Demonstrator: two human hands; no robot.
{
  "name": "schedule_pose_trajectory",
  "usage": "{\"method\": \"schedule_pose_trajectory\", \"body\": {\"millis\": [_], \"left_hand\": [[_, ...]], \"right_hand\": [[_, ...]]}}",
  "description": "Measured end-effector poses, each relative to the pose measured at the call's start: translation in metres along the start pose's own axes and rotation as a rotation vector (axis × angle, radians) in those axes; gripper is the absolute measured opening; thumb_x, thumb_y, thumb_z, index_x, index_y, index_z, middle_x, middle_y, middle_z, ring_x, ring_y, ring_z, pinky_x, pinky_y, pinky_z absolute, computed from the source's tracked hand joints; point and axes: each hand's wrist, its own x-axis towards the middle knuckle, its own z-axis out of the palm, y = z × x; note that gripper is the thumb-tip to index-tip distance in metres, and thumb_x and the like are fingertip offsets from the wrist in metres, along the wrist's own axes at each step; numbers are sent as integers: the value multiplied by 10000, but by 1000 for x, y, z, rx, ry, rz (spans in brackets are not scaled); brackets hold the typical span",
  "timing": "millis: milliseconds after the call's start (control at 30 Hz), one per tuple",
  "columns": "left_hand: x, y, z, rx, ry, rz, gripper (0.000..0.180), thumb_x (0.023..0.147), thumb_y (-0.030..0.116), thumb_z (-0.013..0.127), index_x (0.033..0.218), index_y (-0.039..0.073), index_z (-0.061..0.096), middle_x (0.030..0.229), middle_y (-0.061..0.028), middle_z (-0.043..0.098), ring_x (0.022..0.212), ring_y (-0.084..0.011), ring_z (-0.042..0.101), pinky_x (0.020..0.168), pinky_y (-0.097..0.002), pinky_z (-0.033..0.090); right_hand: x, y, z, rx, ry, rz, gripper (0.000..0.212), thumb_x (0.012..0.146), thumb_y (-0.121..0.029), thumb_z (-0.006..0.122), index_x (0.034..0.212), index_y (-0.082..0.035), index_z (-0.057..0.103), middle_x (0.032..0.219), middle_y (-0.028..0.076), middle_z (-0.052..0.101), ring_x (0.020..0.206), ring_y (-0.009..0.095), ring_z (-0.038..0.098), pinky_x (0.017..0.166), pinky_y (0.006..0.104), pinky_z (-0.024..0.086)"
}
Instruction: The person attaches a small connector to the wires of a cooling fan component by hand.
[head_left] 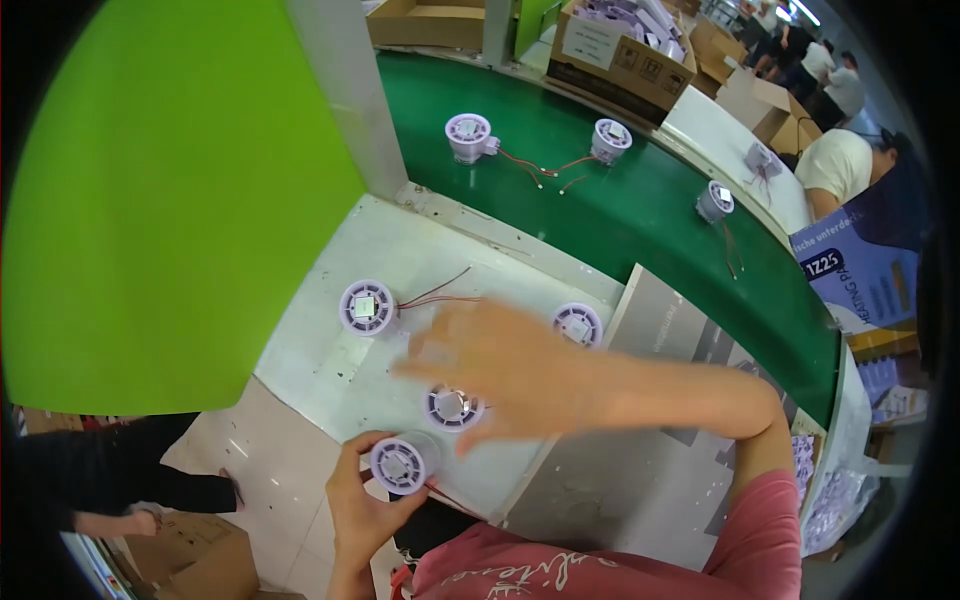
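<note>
My left hand (362, 505) is closed round a lilac round fan-like unit (398, 465) at the near edge of the white worktop (310, 345). Its vented face points up, and a red wire trails from it. Blurred by motion, my right hand (490, 365) passes above the worktop with thumb and fingers apart; nothing shows in its grasp. Partly below it sits a second unit (453, 407) with a shiny square in its centre. Another unit (368, 308) with red wires stands at the far left of the worktop. One more (578, 326) is partly hidden behind my right hand and forearm.
A green conveyor belt (640, 215) curves past the far side, carrying several similar wired units. Beyond it stands a carton (620, 60) of lilac parts. A bright green panel (180, 210) borders the left. Grey cardboard (600, 480) lies under my right arm. A co-worker (845, 165) sits at right.
</note>
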Motion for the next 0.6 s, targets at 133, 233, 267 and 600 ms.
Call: {"method": "schedule_pose_trajectory", "body": {"millis": [133,233,267,600], "left_hand": [[3,7,1,-58,30,-5,593,637,125,887,1130,31,572,1056,-127,643,955,-251,666,791,-357,565],[6,-1,0,129,-8,213,597,616,109,880,1124,48,573,1067,-136,614,962,-291,644,803,-371,541],[6,1,1,159,-33,209,602,592,99,874,1116,71,580,1087,-135,600,976,-321,621,815,-387,529],[27,26,28,262,-149,408,570,655,244,863,1145,117,601,1124,-87,599,974,-272,616,713,-377,541]], "right_hand": [[-7,-12,33,-67,-287,136,626,727,-225,827,1278,-98,559,1280,89,544,1136,284,540,949,414,476],[-5,-6,12,80,-178,172,612,732,-203,818,1277,-92,562,1273,92,557,1147,288,544,937,404,495],[-3,-4,-5,240,-80,173,602,734,-196,813,1274,-90,567,1274,96,567,1154,291,549,933,401,505],[57,226,-125,-353,252,658,588,689,-427,827,1149,-89,686,1047,168,711,976,324,683,888,397,527]]}}
